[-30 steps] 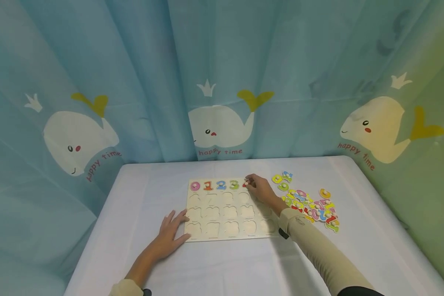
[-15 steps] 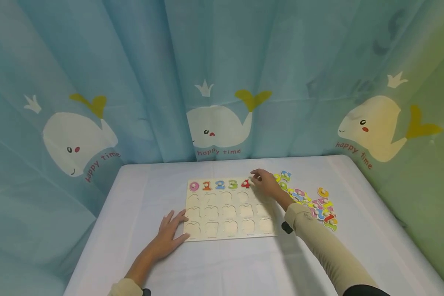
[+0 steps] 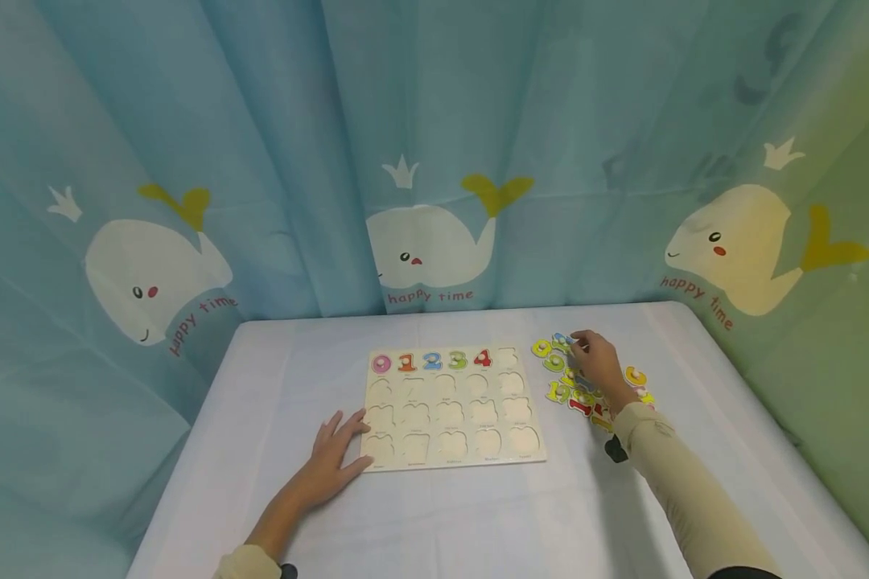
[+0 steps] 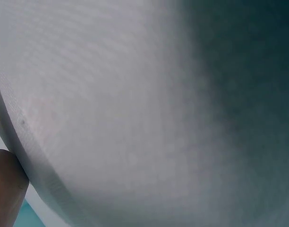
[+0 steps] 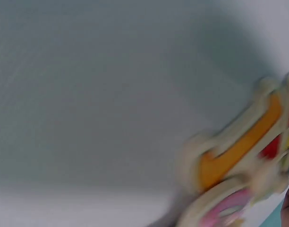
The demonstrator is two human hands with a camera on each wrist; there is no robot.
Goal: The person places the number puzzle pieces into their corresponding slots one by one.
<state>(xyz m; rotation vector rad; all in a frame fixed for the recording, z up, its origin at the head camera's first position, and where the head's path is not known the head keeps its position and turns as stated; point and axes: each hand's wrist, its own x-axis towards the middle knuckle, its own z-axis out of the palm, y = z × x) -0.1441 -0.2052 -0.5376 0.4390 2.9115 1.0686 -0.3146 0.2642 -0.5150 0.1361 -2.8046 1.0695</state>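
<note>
A pale wooden number puzzle board [image 3: 430, 418] lies on the white table, with 0, 1, 2, 3 and a red 4 [image 3: 482, 359] in its top row. My left hand [image 3: 329, 462] rests with spread fingers at the board's left edge; a finger [image 4: 7, 189] shows in the left wrist view. Over the pile of loose number pieces [image 3: 582, 398] is my right hand [image 3: 599, 362], thumb and fingers bent loosely downward. Its fingertips are right by a blue piece [image 3: 561, 341]. In the right wrist view, an orange piece [image 5: 243, 146] and a pink piece [image 5: 225, 208] look blurred.
Yellow and green ring-shaped pieces [image 3: 541, 348] lie left of the right hand, and an orange piece [image 3: 635, 376] lies to its right. The sleeved right forearm [image 3: 684, 482] covers part of the table. A blue whale-print curtain [image 3: 297, 161] hangs behind the table.
My right hand has left the red 4 in the board's top row and moved right, over the loose pieces. The left hand stays at the board's left edge.
</note>
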